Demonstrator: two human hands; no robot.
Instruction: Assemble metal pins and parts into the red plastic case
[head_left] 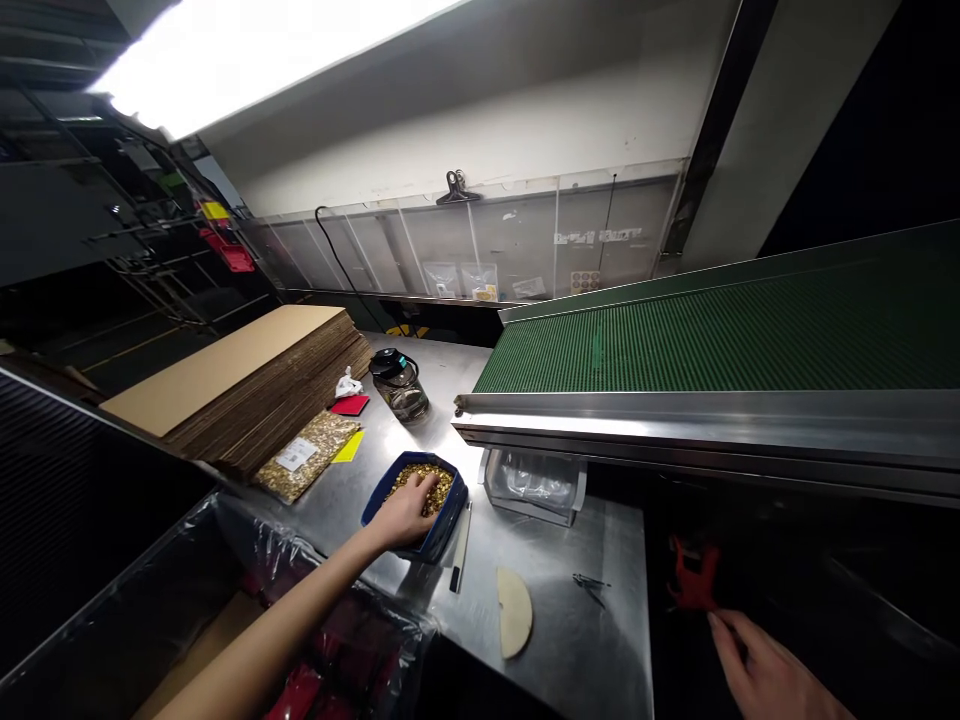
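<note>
My left hand (409,515) reaches into a blue tray (442,530) full of small golden parts (420,476), fingers curled down into the pile. What the fingers hold is hidden. My right hand (765,670) hangs low at the right, below the steel table's edge, fingers loosely apart and holding nothing. It is close to a red object (694,575) in the dark under the conveyor.
A green conveyor belt (712,340) runs over the steel table (585,640). On the table lie a stack of flat cardboard (240,385), a bag of golden parts (304,455), a lidded jar (400,385), a clear bin (532,485), a tan half-disc (514,612) and a plastic-lined box (187,610).
</note>
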